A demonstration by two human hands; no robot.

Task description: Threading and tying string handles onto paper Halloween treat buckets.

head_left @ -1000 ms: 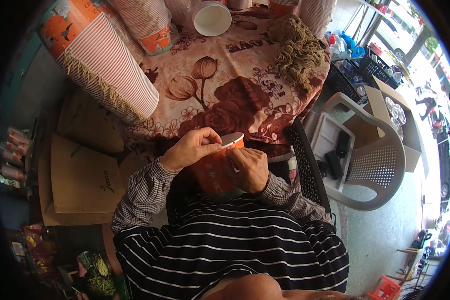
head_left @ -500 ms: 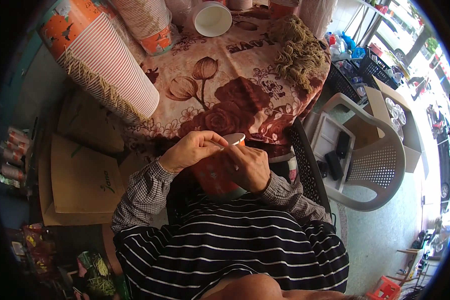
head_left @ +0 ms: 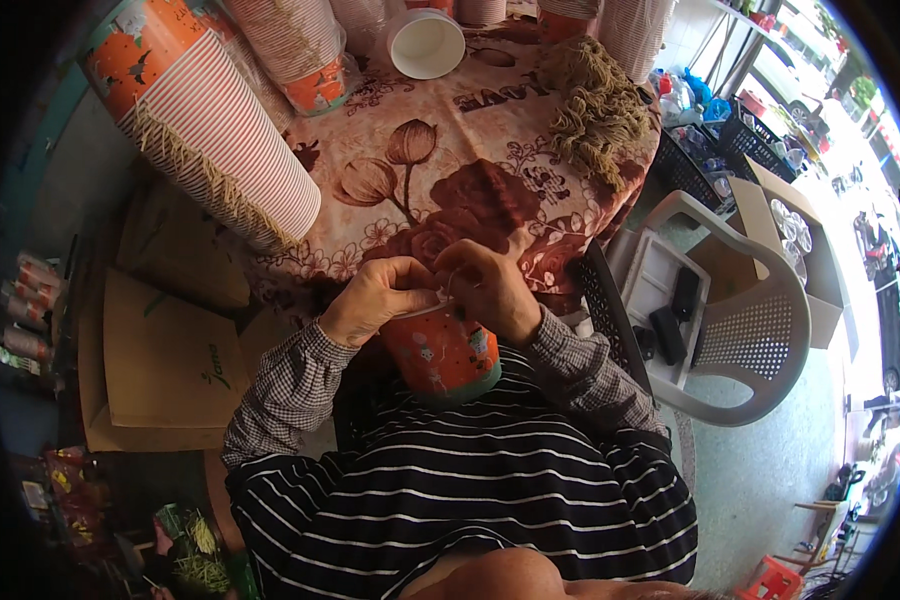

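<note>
An orange paper bucket (head_left: 438, 352) with small printed figures and a green base is held upright against my striped shirt, below the table edge. My left hand (head_left: 378, 298) is closed at its rim, thumb and fingers pinched together. Bent over the opposite side of the rim, my right hand (head_left: 492, 290) has its fingers curled around what looks like a thin pale cord, mostly hidden by the fingers. A tall leaning stack of paper buckets (head_left: 232, 130) has tan cords hanging along its side. At the table's far right lies a bundle of tan cords (head_left: 600, 110).
A flowered cloth covers the table (head_left: 370, 140). On it, a white-lined bucket (head_left: 427, 45) lies tipped beside more stacks. Cardboard boxes (head_left: 165, 360) stand at my left. To the right are a plastic chair (head_left: 750, 340), a tray (head_left: 645, 270) with black objects, and black crates (head_left: 695, 160).
My right hand has lifted slightly and turned, its fingers now higher over the rim. The bucket has tilted, showing more of its front. My left hand stays pinched at the rim.
</note>
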